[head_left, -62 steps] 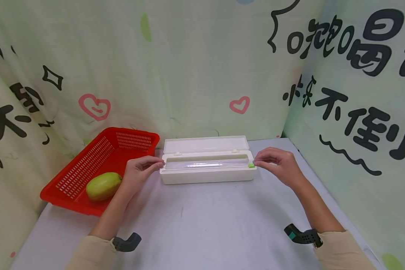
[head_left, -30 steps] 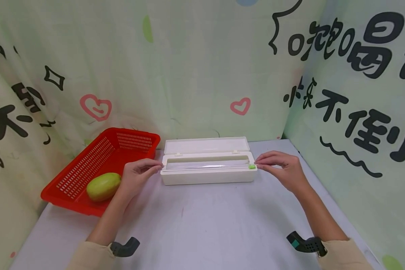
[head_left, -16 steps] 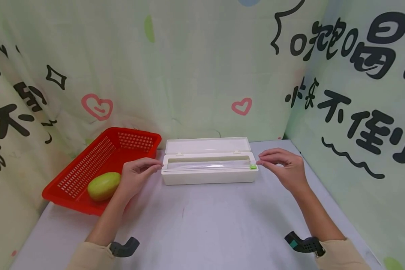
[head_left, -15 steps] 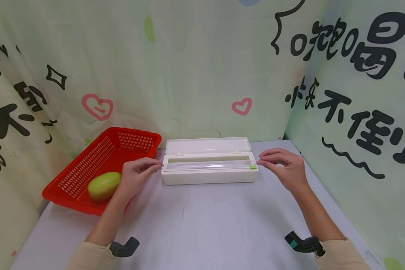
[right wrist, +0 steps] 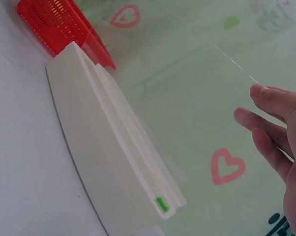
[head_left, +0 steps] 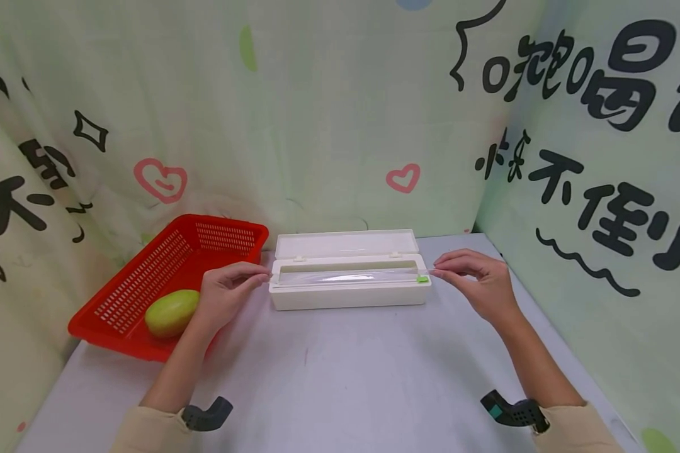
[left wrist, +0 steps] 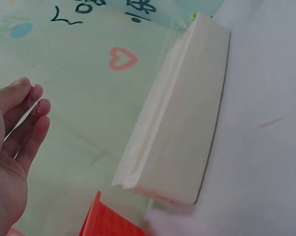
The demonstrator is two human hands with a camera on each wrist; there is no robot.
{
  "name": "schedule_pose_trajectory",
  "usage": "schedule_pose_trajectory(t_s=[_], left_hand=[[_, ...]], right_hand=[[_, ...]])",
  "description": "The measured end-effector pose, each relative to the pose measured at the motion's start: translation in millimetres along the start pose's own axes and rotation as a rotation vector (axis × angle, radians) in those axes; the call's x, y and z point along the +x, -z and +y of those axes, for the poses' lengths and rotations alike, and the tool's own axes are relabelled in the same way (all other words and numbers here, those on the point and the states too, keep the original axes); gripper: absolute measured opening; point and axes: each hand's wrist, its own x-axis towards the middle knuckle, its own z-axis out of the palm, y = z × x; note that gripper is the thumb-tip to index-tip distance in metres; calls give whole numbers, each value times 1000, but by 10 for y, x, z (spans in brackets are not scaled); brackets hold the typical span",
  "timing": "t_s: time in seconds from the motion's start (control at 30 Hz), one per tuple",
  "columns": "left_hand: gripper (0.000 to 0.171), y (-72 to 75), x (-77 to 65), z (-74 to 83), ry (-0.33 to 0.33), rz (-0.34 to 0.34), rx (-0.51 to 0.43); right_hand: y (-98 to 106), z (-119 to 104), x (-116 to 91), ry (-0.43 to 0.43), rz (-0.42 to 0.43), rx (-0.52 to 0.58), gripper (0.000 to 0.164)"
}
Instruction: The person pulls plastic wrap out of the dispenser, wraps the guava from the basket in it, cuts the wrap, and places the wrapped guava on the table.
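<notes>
A white cling film dispenser (head_left: pixel 348 297) stands on the table, its lid (head_left: pixel 345 244) raised at the back. Clear cling film (head_left: pixel 351 275) stretches across its top, with a green slider (head_left: pixel 422 279) at the right end. My left hand (head_left: pixel 226 292) pinches the film's edge at the left end between thumb and fingers; film glints at those fingertips in the left wrist view. At the other end my right hand (head_left: pixel 481 286) pinches the opposite corner. From its thumb a thin bright film edge (right wrist: pixel 222 51) runs away taut in the right wrist view.
A red plastic basket (head_left: pixel 119 267) stands left of the dispenser, behind my left forearm. A yellow-green oval fruit (head_left: pixel 172 313) lies inside it. Printed curtains (head_left: pixel 328 126) close off the back and sides. The table (head_left: pixel 340 377) has a pale cloth.
Both hands have drifted slightly outward, the left to the left and the right to the right, with the film between them. The dispenser, basket and fruit have stayed put.
</notes>
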Motion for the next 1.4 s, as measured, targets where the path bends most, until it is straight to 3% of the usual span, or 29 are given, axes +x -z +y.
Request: schedule_pose_trajectory(t_s=[0.33,0.53,0.9,1.4], left_hand=[[17,5,12,62,-60,12,-8],[19,8,6,105,-43,18,9],[20,6,19,150,-44,48,6],[17,23,35,220,-73,70,-13]], right_hand=[[21,-69,-8,24,-18,29,23],[34,-91,-20,5,-19,78,20],[10,-133,-4,-35,3,65,16],[50,-210,1,-13,7,91,19]])
